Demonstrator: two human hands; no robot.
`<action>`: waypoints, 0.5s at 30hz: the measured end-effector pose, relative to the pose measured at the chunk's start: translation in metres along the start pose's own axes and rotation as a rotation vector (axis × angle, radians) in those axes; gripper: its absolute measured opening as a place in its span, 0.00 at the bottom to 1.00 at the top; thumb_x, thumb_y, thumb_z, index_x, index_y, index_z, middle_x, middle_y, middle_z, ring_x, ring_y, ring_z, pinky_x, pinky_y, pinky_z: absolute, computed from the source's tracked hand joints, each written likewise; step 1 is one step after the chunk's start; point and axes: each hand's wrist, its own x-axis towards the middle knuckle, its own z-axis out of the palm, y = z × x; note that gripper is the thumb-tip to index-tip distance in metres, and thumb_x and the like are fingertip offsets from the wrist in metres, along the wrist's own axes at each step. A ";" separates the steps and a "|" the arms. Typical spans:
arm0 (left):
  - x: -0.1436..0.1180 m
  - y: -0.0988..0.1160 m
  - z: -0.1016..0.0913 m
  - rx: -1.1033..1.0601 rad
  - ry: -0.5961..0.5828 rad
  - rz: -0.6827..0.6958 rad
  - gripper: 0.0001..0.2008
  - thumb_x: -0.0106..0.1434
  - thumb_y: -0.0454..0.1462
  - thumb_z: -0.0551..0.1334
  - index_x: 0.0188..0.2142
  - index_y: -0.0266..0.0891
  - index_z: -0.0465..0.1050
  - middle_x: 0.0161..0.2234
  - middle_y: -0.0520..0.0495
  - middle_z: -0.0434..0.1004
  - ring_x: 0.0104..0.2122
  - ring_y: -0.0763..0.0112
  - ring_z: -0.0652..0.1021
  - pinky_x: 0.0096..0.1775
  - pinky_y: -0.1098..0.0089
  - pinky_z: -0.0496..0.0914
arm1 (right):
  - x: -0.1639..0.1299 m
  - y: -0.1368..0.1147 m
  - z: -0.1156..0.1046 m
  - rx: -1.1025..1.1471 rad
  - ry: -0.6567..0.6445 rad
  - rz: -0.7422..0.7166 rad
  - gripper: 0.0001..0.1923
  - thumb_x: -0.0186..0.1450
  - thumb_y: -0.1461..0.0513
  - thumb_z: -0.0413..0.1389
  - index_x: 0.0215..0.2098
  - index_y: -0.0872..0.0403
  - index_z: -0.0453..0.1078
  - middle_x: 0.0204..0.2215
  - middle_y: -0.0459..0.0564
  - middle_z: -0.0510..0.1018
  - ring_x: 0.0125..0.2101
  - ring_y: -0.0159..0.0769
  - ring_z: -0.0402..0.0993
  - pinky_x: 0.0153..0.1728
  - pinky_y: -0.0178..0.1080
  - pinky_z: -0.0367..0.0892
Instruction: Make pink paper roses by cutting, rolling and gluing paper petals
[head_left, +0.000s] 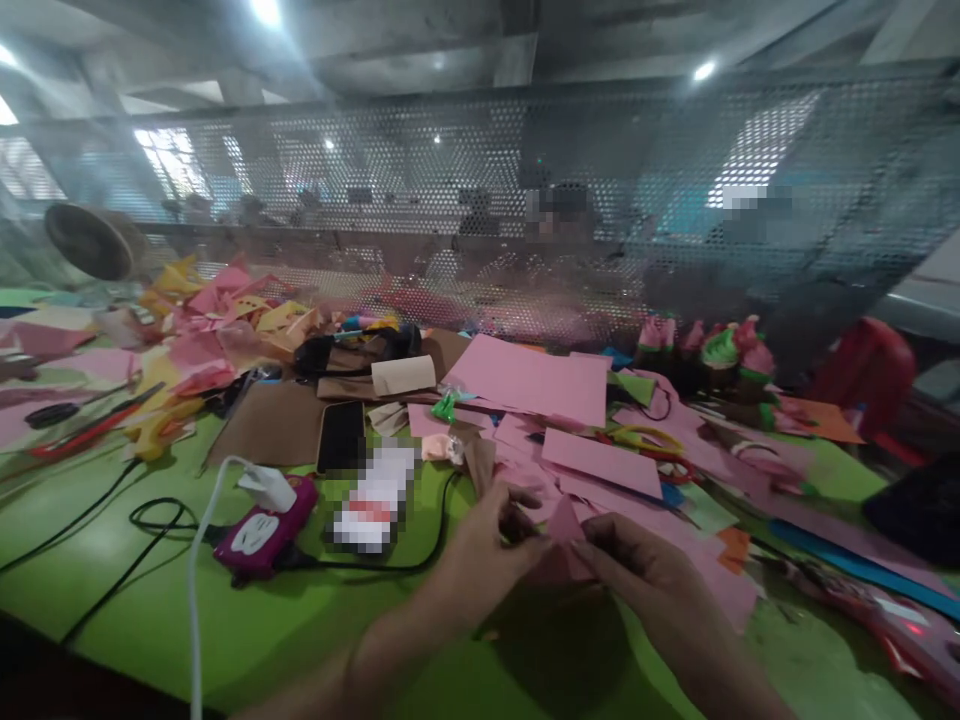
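At the near middle of the bench, the left hand and the right hand met over a small piece of pink paper, each pinching it between thumb and fingertips, so both hands were closed on it. The paper stood up as a small point between them, just above the green surface; whether it was already creased further down could not be told, as the fingers hid it.

The grip looked slight, and a pull from either side could have torn the thin sheet or skewed the fold. Under and just right of the hands lay loose pink sheets overlapping one another, so a dropped piece would have been easy to lose among paper of the same colour.

To the left, a black cable curved close past the left wrist to a magenta power strip with a white plug and a white cord running toward the near edge. A forearm sweeping left could have snagged these and dragged the strip. A dark phone lay just beyond, and scissors with yellow and red handles lay farther right among the sheets, blades hidden, a hazard for a hand reaching in blind.
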 end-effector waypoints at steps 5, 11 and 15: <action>0.000 -0.010 -0.004 -0.120 0.011 -0.048 0.10 0.55 0.33 0.64 0.39 0.38 0.70 0.29 0.52 0.73 0.31 0.69 0.74 0.35 0.69 0.66 | -0.004 -0.004 0.005 -0.033 0.010 0.001 0.15 0.64 0.51 0.54 0.38 0.53 0.72 0.30 0.46 0.74 0.32 0.37 0.70 0.33 0.36 0.65; 0.000 -0.006 -0.013 -0.224 -0.005 -0.157 0.15 0.56 0.35 0.65 0.43 0.36 0.68 0.28 0.53 0.73 0.30 0.70 0.74 0.37 0.68 0.67 | -0.009 -0.003 0.008 0.107 0.012 0.001 0.16 0.64 0.53 0.57 0.46 0.53 0.71 0.31 0.46 0.73 0.33 0.35 0.70 0.33 0.35 0.66; -0.001 -0.003 -0.013 -0.234 0.034 -0.142 0.23 0.56 0.35 0.65 0.51 0.36 0.63 0.27 0.54 0.71 0.30 0.71 0.73 0.36 0.68 0.67 | -0.012 -0.007 0.009 -0.006 0.011 -0.134 0.17 0.62 0.61 0.58 0.50 0.50 0.70 0.40 0.49 0.76 0.40 0.37 0.72 0.41 0.38 0.67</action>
